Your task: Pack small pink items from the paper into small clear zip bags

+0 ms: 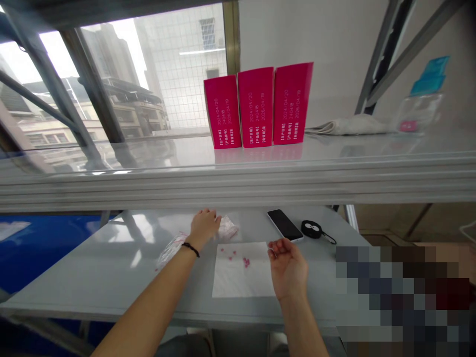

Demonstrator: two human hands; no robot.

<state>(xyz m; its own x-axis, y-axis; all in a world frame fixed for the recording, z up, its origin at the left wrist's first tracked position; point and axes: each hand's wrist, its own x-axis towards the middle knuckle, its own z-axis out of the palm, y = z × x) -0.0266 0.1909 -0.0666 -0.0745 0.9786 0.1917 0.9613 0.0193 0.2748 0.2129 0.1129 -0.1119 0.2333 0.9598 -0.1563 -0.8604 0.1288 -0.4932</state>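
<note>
My left hand (204, 227), with a dark band at the wrist, reaches to the far part of the grey table. Its fingers are bent, and the thumb side meets a crumpled clear plastic bag (227, 228) with pinkish contents. More clear plastic (171, 250) lies left of the wrist. My right hand (289, 265) is palm up at the right edge of a white paper sheet (238, 285). Its fingers curl inward with the tips close together; anything between them is too small to make out. Several small pink pieces (246, 262) lie on the sheet, some clustered, some scattered.
Behind the sheet lie a phone (285, 224) and a round black case (311, 229) with a strap loop. A shelf edge (238, 186) crosses above the table, bearing three pink boxes (256, 109), a folded cloth (345, 125) and a blue-topped bottle (420, 106). The lower right is pixelated.
</note>
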